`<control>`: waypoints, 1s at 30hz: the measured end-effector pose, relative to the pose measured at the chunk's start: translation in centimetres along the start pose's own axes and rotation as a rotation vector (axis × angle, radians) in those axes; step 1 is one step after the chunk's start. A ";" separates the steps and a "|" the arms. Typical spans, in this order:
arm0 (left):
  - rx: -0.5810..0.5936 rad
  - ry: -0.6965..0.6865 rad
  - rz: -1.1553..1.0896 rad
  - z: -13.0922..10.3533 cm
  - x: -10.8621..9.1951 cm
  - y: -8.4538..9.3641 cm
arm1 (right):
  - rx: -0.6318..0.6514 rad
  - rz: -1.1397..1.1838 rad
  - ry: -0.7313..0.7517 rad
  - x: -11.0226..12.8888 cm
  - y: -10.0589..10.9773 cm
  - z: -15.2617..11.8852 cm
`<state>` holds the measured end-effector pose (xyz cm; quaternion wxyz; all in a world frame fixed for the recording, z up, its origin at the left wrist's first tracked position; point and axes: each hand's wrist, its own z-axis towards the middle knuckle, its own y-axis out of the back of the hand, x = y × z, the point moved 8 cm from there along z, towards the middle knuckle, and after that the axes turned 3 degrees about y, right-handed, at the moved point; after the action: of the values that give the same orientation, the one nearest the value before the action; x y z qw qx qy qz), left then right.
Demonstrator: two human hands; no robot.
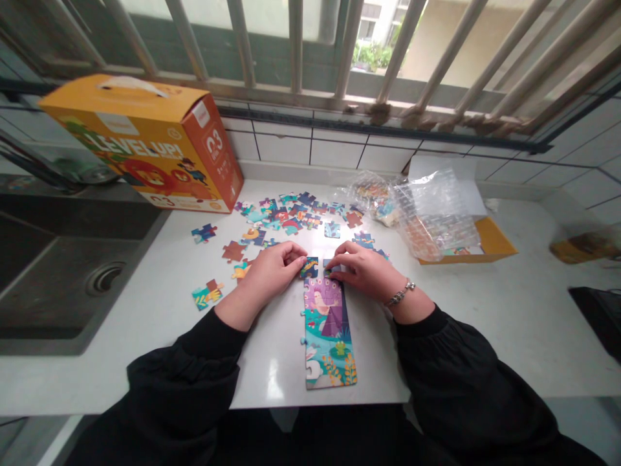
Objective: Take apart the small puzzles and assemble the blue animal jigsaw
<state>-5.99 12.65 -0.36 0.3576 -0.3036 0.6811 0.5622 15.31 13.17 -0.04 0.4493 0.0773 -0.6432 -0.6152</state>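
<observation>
A joined strip of jigsaw puzzle (330,336) lies on the white counter in front of me, showing a purple figure, a frog and plants. At its top left corner, my left hand (280,264) pinches a dark blue puzzle piece (310,267) with a yellow pattern. My right hand (361,268) has its fingers closed on another puzzle piece (327,264) at the top right of the strip, mostly covered by the fingers. A small gap separates these two pieces. Loose puzzle pieces (291,217) are scattered beyond both hands, and a light blue piece (332,230) lies just ahead.
An orange puzzle box (155,149) stands at the back left, beside a dark sink (43,278). Clear plastic packaging (431,207) rests in an open yellow box (492,243) at the back right. Window bars (295,52) rise behind the counter (160,362).
</observation>
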 end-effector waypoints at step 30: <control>0.002 0.010 0.002 0.0 -0.4 0.3 | -0.321 -0.264 -0.401 -6.8 3.7 -2.0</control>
<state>-6.01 12.66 0.08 0.3540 -0.3055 0.6839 0.5600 22.30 16.99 -0.41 0.2355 -0.0351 -0.5979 -0.7654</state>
